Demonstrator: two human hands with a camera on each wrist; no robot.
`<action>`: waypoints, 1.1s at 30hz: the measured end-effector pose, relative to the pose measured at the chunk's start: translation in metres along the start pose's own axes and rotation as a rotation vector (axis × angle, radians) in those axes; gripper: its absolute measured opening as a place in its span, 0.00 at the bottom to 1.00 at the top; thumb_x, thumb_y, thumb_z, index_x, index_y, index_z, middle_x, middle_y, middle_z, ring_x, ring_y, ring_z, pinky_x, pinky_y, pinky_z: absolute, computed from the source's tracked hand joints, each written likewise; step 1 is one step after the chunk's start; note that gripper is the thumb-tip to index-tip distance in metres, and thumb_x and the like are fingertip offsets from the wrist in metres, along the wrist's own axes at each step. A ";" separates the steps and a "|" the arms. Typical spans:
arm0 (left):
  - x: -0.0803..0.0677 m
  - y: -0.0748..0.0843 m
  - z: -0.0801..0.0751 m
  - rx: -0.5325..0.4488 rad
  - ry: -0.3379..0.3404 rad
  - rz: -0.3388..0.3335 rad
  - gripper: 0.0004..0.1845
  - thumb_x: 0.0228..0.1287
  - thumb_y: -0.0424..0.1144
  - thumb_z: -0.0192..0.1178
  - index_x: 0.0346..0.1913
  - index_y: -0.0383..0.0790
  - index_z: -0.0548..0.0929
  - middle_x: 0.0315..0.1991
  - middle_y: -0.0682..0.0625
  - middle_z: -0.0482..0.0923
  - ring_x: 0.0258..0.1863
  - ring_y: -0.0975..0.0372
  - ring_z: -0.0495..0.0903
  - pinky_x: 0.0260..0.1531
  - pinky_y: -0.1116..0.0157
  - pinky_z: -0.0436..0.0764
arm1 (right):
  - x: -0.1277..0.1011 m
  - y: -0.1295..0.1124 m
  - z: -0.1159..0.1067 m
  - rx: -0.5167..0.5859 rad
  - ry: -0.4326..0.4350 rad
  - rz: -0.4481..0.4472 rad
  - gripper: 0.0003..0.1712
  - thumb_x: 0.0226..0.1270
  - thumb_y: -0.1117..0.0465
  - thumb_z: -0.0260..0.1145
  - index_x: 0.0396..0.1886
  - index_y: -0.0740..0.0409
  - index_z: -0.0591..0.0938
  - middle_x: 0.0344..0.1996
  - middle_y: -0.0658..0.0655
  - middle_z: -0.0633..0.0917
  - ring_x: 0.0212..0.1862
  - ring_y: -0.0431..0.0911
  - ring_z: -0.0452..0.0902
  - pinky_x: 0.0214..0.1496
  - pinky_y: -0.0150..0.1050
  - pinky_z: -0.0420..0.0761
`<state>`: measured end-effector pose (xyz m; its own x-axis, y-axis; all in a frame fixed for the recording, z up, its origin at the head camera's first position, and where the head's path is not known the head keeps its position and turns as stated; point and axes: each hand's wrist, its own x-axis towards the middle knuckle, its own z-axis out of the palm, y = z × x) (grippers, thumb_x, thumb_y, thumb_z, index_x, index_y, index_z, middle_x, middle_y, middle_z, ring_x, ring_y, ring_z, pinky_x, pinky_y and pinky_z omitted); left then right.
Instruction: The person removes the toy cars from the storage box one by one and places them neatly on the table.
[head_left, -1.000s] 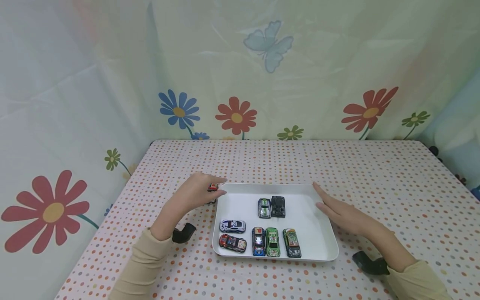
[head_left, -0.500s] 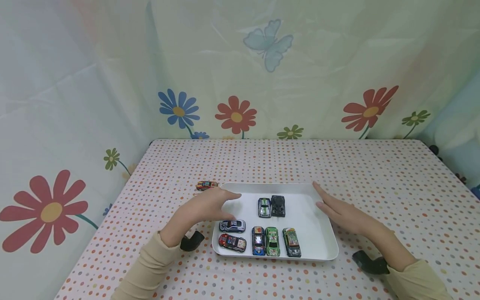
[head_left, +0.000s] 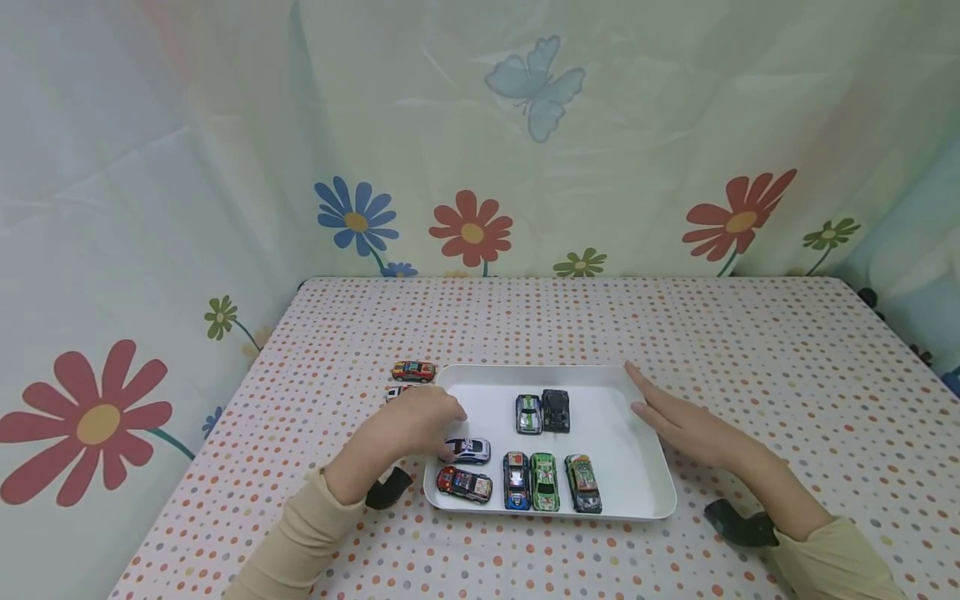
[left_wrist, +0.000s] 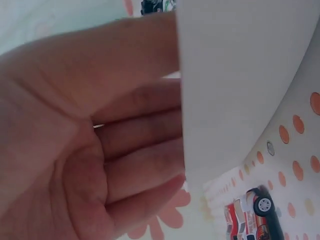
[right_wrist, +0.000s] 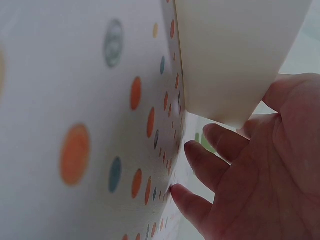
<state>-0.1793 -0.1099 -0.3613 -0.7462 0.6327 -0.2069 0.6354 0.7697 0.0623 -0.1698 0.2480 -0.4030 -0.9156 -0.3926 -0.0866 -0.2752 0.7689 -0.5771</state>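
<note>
While right hand (head_left: pixel 678 425) lies flat, fingers straight, against right rim of white tray (head_left: pixel 637 492), left hand (head_left: pixel 420 421) reaches over left rim, fingers curled onto white-blue toy car (head_left: pixel 468 451) inside tray; firm grasp unclear. Two cars (head_left: pixel 413 370) on dotted table (head_left: pixel 750 350) beside tray.

The head view is bright and evenly lit, with soft, diffuse light and only faint shadows under the hands and along the white tray (head_left: pixel 637 500). It is sharp at the centre and bows outward at the edges like a wide lens. Both wrist views are close, soft and out of focus, with pale washed-out areas.
</note>
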 end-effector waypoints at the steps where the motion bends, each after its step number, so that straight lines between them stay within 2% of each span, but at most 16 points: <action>1: 0.000 0.001 0.001 0.024 0.006 0.001 0.17 0.43 0.46 0.75 0.36 0.43 0.85 0.29 0.56 0.78 0.29 0.64 0.73 0.32 0.65 0.74 | 0.000 0.000 0.000 -0.002 0.001 0.001 0.37 0.76 0.49 0.41 0.74 0.63 0.43 0.69 0.72 0.48 0.67 0.68 0.46 0.63 0.63 0.50; 4: -0.001 0.004 0.002 0.077 0.021 0.007 0.13 0.43 0.46 0.75 0.27 0.45 0.82 0.21 0.58 0.71 0.22 0.64 0.69 0.28 0.65 0.72 | 0.000 0.000 0.000 -0.007 0.001 0.003 0.37 0.76 0.49 0.41 0.74 0.63 0.43 0.69 0.72 0.48 0.67 0.68 0.46 0.63 0.63 0.50; 7: -0.002 0.009 0.002 0.087 0.026 -0.008 0.12 0.43 0.44 0.75 0.25 0.45 0.80 0.19 0.58 0.71 0.20 0.64 0.68 0.35 0.61 0.75 | 0.001 0.000 0.000 -0.012 -0.001 0.009 0.37 0.76 0.48 0.41 0.74 0.62 0.42 0.69 0.72 0.48 0.67 0.68 0.46 0.63 0.63 0.50; 11: -0.003 0.015 0.003 0.099 0.036 -0.034 0.12 0.43 0.41 0.75 0.24 0.44 0.79 0.21 0.56 0.74 0.23 0.63 0.72 0.47 0.51 0.74 | 0.000 0.000 0.000 -0.011 0.001 0.009 0.37 0.76 0.48 0.41 0.74 0.61 0.42 0.69 0.72 0.48 0.67 0.68 0.46 0.63 0.63 0.50; 15: -0.003 0.017 0.004 0.114 0.042 -0.052 0.12 0.42 0.40 0.75 0.26 0.43 0.80 0.23 0.54 0.76 0.25 0.62 0.74 0.50 0.48 0.72 | 0.000 0.000 0.000 -0.012 0.004 0.006 0.37 0.76 0.48 0.41 0.74 0.61 0.42 0.69 0.72 0.48 0.67 0.68 0.46 0.63 0.62 0.50; 17: -0.003 0.018 0.004 0.122 0.041 -0.054 0.12 0.43 0.40 0.75 0.27 0.43 0.81 0.23 0.54 0.77 0.25 0.62 0.74 0.47 0.51 0.73 | 0.000 0.001 0.001 -0.015 0.003 0.008 0.37 0.76 0.48 0.41 0.74 0.61 0.42 0.69 0.72 0.48 0.67 0.68 0.46 0.63 0.62 0.50; 19: -0.003 0.019 0.004 0.136 0.044 -0.050 0.12 0.42 0.40 0.75 0.27 0.43 0.82 0.24 0.54 0.77 0.24 0.62 0.74 0.41 0.56 0.75 | 0.001 0.001 0.001 -0.017 0.003 0.008 0.37 0.76 0.48 0.41 0.74 0.61 0.42 0.69 0.72 0.48 0.67 0.68 0.46 0.63 0.62 0.51; 23: -0.004 0.019 0.004 0.149 0.056 -0.038 0.11 0.43 0.39 0.74 0.27 0.43 0.81 0.24 0.54 0.77 0.23 0.62 0.72 0.30 0.62 0.73 | 0.002 0.002 0.001 -0.019 0.002 0.007 0.37 0.76 0.48 0.41 0.74 0.61 0.42 0.69 0.72 0.48 0.67 0.68 0.46 0.63 0.62 0.51; 27: -0.003 0.018 0.003 0.117 0.070 -0.020 0.10 0.44 0.39 0.73 0.24 0.43 0.79 0.22 0.54 0.74 0.21 0.63 0.70 0.31 0.59 0.73 | 0.002 0.002 0.001 -0.015 0.002 0.004 0.37 0.76 0.48 0.41 0.74 0.61 0.42 0.69 0.72 0.48 0.67 0.68 0.46 0.63 0.63 0.51; 29: -0.003 0.017 0.003 0.089 0.080 -0.006 0.11 0.45 0.38 0.71 0.23 0.44 0.77 0.21 0.55 0.73 0.21 0.63 0.69 0.36 0.55 0.75 | 0.001 0.002 0.001 -0.013 0.000 0.002 0.37 0.76 0.48 0.41 0.74 0.61 0.42 0.69 0.72 0.48 0.67 0.68 0.46 0.63 0.62 0.50; 33: -0.004 0.013 0.000 0.055 0.111 0.042 0.10 0.47 0.37 0.70 0.22 0.44 0.77 0.20 0.57 0.71 0.19 0.63 0.67 0.33 0.58 0.75 | 0.001 0.001 0.000 -0.010 -0.002 -0.004 0.37 0.76 0.49 0.41 0.74 0.62 0.42 0.69 0.72 0.48 0.67 0.68 0.46 0.63 0.63 0.50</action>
<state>-0.1680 -0.1026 -0.3600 -0.7345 0.6718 -0.0957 0.6738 0.7388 0.0146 -0.1709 0.2482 -0.4035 -0.9140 -0.3964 -0.0863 -0.2814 0.7726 -0.5691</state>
